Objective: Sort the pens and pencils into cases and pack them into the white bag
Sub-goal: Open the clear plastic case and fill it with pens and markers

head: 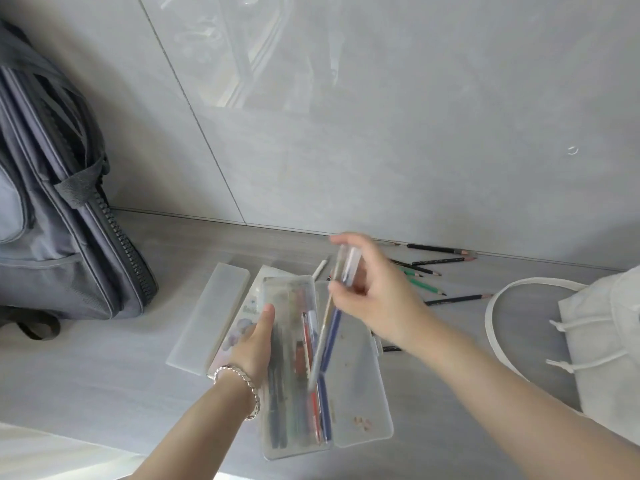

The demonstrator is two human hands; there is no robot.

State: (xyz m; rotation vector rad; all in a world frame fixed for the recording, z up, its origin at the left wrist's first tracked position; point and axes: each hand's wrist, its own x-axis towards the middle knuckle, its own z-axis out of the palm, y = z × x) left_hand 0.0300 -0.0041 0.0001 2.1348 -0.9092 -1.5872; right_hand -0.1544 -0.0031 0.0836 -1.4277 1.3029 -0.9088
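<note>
Left hand: the left hand holds the clear case by its left side. The thumb lies on top of the rim. The other fingers are under the case and hidden.
Right hand: the right hand is above the case, at its 12 o'clock end. Its fingers are curled round a bunch of pens.
Bunch: the pens slant down toward 7 o'clock. Their low tips are over the inside of the case. They look blurry, so I cannot count them.
Clear case: it is open, with the lid flat out at 3 o'clock. It is low in the middle of the view, lifted a bit off the floor.
Inside the case: more pens lie long ways, red, blue and dark ones.
Pencils: loose pencils lie on the floor at 2 o'clock from the case, near the wall. Some are dark and some are green.
White bag: the white bag lies on the floor at 3 o'clock, well apart from the case. Its strap makes a loop beside it.
Other cases: a milky case lies shut at 10 o'clock. A case with a picture is just beside it, partly under the left hand.
Grey bag: a grey bag leans on the wall at 9 o'clock.
Wrist: a silver bracelet is on the left wrist.
</note>
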